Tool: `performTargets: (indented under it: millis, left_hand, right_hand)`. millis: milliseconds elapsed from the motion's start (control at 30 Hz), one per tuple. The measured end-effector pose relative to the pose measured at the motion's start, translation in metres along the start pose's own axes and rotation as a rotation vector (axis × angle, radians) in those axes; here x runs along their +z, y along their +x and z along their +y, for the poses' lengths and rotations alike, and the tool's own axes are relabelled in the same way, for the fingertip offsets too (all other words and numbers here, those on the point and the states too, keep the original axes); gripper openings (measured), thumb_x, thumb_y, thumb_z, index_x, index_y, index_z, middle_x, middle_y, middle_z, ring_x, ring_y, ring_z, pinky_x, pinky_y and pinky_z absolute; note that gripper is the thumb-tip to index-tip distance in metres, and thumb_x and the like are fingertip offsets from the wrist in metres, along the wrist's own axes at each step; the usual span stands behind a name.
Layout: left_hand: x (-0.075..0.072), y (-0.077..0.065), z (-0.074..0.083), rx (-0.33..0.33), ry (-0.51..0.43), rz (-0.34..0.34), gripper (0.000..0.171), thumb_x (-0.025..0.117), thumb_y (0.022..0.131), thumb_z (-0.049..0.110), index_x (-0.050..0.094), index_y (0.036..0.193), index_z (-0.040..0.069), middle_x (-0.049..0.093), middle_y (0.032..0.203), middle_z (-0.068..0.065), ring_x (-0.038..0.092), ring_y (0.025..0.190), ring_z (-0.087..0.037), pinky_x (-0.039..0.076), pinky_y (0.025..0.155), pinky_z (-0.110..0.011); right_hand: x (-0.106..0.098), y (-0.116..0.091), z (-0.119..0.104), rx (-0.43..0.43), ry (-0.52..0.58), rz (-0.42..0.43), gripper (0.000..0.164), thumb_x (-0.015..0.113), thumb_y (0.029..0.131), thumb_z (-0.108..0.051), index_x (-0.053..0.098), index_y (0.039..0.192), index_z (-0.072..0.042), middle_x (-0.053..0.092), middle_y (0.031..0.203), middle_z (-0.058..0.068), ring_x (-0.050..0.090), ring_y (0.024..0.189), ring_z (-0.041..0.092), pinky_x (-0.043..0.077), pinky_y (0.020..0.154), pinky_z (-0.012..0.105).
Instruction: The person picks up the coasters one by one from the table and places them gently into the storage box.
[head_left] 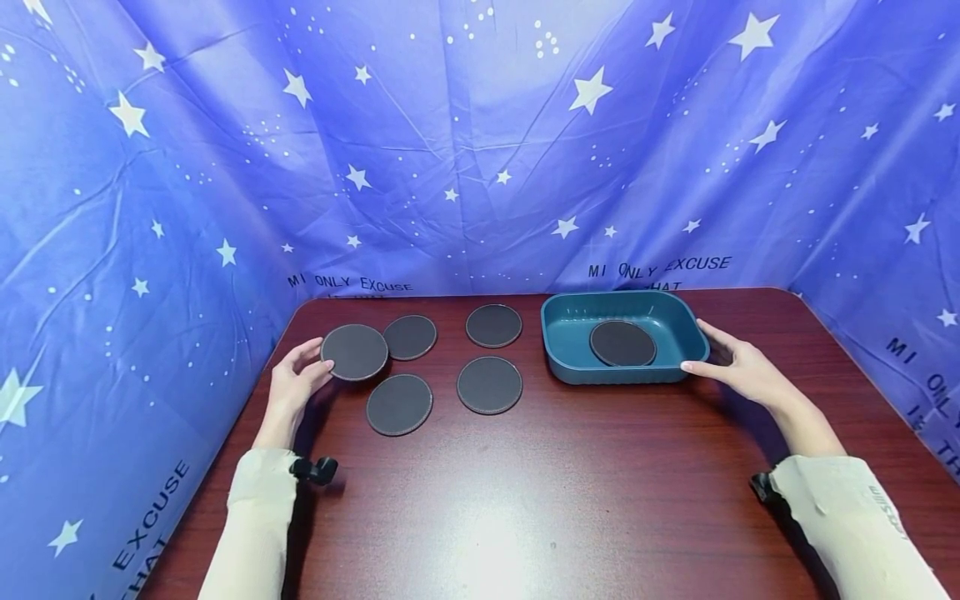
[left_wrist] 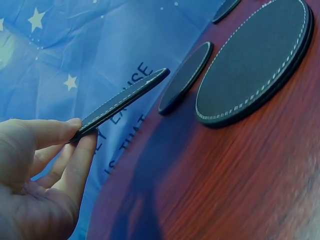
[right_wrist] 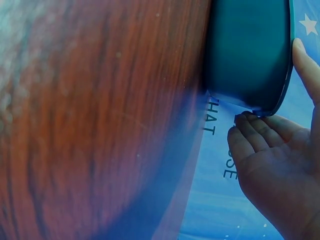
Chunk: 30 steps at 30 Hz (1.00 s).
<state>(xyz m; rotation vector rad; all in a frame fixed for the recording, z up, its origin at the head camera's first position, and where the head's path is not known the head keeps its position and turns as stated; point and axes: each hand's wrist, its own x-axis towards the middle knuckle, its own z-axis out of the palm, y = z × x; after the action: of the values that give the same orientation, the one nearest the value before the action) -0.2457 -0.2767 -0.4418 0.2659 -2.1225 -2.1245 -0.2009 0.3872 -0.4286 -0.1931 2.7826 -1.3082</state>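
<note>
My left hand (head_left: pixel 297 383) pinches the near left edge of a round black coaster (head_left: pixel 355 352) with pale stitching round its rim. The left wrist view shows this coaster (left_wrist: pixel 122 102) tilted and raised off the table, thumb above and fingers below. At the right, my right hand (head_left: pixel 738 367) holds the right end of a teal rectangular dish (head_left: pixel 615 376); its thumb lies at the front corner and its fingers touch the end wall. Inside the dish lies another coaster (head_left: pixel 623 343). From the right wrist, the dish (right_wrist: pixel 250 55) shows only its outside.
Several coasters lie flat on the dark red wooden table (head_left: pixel 480 475): a back left one (head_left: pixel 410 337), a front left one (head_left: pixel 400 405), a back middle one (head_left: pixel 493 326) and a front middle one (head_left: pixel 489 385). A blue star-patterned cloth (head_left: pixel 465 150) hangs behind and beside the table.
</note>
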Motion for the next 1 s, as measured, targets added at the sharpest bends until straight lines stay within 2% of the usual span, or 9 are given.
performTargets:
  millis: [433, 700, 1000]
  left_hand:
    - [0.024, 0.002, 0.004, 0.005, 0.012, -0.049, 0.057, 0.062, 0.092, -0.007, 0.045, 0.145, -0.002, 0.059, 0.101, 0.013, 0.065, 0.078, 0.005, 0.059, 0.076, -0.015]
    - [0.037, 0.004, 0.006, 0.003, 0.021, -0.087, 0.058, 0.061, 0.093, -0.006, 0.043, 0.147, 0.0, 0.057, 0.109, 0.007, 0.065, 0.079, 0.005, 0.059, 0.077, -0.015]
    - [0.052, 0.006, 0.006, 0.02, 0.017, -0.136, 0.057, 0.06, 0.093, -0.007, 0.043, 0.147, -0.001, 0.055, 0.118, 0.001, 0.064, 0.087, 0.005, 0.058, 0.078, -0.015]
  right_hand:
    - [0.0, 0.001, 0.002, 0.003, -0.004, 0.003, 0.088, 0.07, 0.094, -0.026, 0.015, 0.16, -0.005, 0.028, 0.158, 0.031, 0.031, 0.141, 0.053, 0.03, 0.083, -0.008]
    - [0.0, 0.001, 0.003, 0.003, -0.015, 0.006, 0.088, 0.071, 0.094, -0.026, 0.016, 0.16, -0.006, 0.03, 0.157, 0.031, 0.033, 0.14, 0.052, 0.031, 0.083, -0.007]
    - [0.0, 0.0, 0.001, 0.005, -0.011, 0.004, 0.089, 0.07, 0.094, -0.027, 0.015, 0.159, -0.005, 0.029, 0.157, 0.033, 0.031, 0.14, 0.054, 0.03, 0.082, -0.008]
